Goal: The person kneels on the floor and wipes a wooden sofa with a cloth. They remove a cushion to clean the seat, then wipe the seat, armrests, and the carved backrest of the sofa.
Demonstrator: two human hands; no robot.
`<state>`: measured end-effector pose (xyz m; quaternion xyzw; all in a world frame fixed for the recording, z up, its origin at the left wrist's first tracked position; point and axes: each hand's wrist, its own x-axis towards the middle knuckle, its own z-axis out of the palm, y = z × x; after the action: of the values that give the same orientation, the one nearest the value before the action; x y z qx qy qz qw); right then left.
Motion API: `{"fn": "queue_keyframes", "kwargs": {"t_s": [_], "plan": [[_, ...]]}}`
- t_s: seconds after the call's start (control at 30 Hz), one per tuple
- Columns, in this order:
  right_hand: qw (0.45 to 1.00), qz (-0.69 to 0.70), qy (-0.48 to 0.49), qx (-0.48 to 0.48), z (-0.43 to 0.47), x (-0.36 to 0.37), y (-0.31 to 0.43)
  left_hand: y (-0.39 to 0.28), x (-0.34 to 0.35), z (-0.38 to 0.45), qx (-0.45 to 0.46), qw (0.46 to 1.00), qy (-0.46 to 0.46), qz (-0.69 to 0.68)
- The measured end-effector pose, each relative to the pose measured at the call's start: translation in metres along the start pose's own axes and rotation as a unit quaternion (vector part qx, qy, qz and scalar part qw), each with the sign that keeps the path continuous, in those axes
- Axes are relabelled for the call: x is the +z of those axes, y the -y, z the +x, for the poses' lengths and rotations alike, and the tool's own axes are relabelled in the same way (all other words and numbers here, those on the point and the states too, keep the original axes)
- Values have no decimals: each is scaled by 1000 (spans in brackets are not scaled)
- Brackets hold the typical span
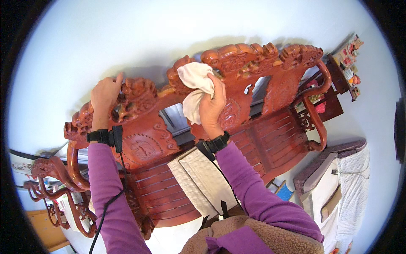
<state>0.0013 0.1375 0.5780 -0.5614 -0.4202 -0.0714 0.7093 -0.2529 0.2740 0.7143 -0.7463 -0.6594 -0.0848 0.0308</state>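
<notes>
My right hand [213, 106] grips a crumpled white cloth [197, 79] in front of the carved top rail of a reddish-brown wooden bench [222, 117]. The cloth hangs in two folds from between thumb and fingers, near the middle of the backrest. My left hand [106, 92] rests at the carved crest [138, 95] on the left part of the backrest, with the thumb raised and no object seen in it. Its palm side is hidden. A cream quilted pad [203, 177] lies across the slatted seat [171, 190].
Curved wooden armrests stand at both ends of the bench. A dark wooden shelf [341, 74] with ornaments is at the right, above a sofa with white covers [352, 190]. More carved chairs [54, 171] stand at the left. Black cables hang from both wrist straps.
</notes>
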Motion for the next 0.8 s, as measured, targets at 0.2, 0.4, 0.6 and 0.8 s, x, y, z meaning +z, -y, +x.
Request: {"fn": "queue_keyframes", "kwargs": {"t_s": [0.2, 0.4, 0.6, 0.8], "plan": [[968, -180, 176, -18, -27, 5, -24, -1, 0, 1, -5, 1000, 0, 10], [997, -19, 68, 8, -14, -17, -9, 2, 1, 2, -13, 1000, 7, 10], [997, -30, 32, -70, 74, 38, 45, -1, 1, 1, -18, 1000, 2, 11], [943, -151, 145, -260, 46, 36, 25, -1, -2, 2, -32, 999, 18, 27]]}}
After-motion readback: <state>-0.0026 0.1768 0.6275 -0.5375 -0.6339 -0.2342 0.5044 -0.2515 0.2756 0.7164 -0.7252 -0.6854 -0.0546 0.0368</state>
